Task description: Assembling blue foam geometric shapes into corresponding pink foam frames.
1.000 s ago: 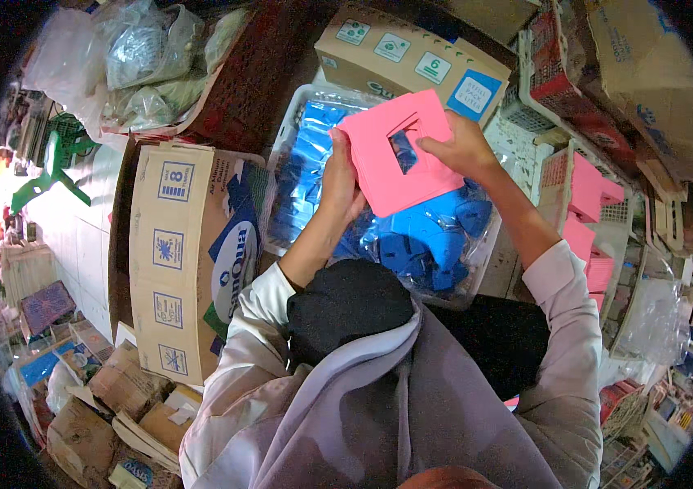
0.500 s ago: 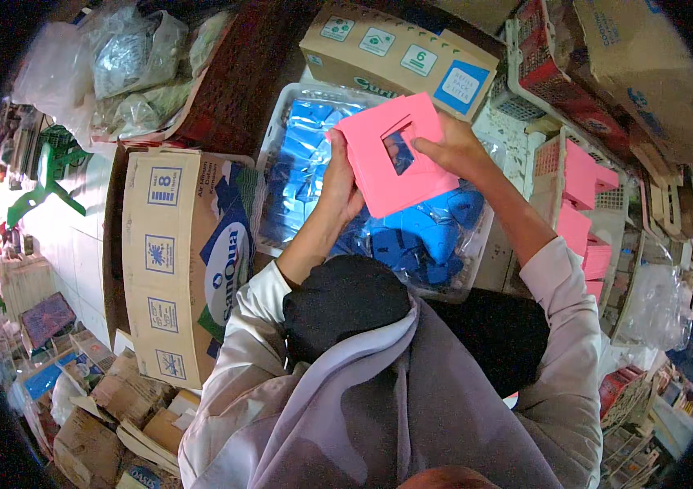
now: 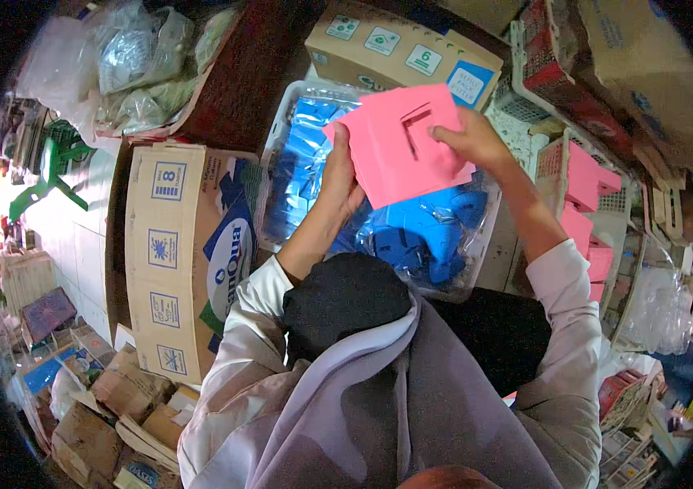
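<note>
A fanned stack of pink sheets (image 3: 387, 163) with an angular cut-out is held up between my two hands. My left hand (image 3: 338, 173) grips its left edge, thumb on top and fingers underneath. On the right side, my right hand (image 3: 474, 140) pinches the stack with the thumb by the cut-out; its other fingers are mostly hidden. Below the stack, flat blue pieces (image 3: 420, 232) lie in clear plastic inside a pale tray (image 3: 275, 134). The stack covers part of the tray.
A tall carton (image 3: 155, 269) stands left of the tray, and another carton (image 3: 403, 53) lies behind it. At the right, a crate (image 3: 554, 167) holds more pink pieces (image 3: 581, 179). Plastic bags (image 3: 139, 57) fill a container at the far left. Cardboard boxes (image 3: 130, 383) crowd the lower left.
The broad opening through the pink stack now shows as a narrow angled slot, and the sheets are more fanned out. My right hand has shifted slightly right.
</note>
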Demonstrator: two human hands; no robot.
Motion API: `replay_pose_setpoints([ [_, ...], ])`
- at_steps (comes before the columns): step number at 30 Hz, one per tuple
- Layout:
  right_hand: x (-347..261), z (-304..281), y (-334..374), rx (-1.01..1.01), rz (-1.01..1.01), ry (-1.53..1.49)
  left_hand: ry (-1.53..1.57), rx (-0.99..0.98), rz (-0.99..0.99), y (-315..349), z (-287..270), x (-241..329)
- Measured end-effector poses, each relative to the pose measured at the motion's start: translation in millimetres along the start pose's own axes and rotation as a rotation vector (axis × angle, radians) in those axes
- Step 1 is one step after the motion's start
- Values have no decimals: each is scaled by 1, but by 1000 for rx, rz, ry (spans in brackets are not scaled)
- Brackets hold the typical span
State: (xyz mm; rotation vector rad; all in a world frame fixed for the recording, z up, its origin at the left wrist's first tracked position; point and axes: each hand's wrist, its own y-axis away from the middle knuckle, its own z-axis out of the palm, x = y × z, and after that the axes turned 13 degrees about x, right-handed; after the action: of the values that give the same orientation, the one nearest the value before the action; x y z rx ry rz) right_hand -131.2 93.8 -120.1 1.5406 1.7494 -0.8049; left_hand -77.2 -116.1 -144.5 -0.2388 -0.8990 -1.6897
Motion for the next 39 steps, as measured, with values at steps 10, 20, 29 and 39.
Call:
replay_pose_setpoints([
  [10,-74,-43,-26,224,-171,-122,-282,-186,97,-8,86,70],
  [20,-93,-79,-54,232,-158,-76,-60,-85,179,-20,91,80],
  [29,-115,-131,-56,281,38,-328,-109,-6,168,-10,115,102],
  [39,-81,-58,-41,244,-125,96,-227,3,155,-14,112,77],
])
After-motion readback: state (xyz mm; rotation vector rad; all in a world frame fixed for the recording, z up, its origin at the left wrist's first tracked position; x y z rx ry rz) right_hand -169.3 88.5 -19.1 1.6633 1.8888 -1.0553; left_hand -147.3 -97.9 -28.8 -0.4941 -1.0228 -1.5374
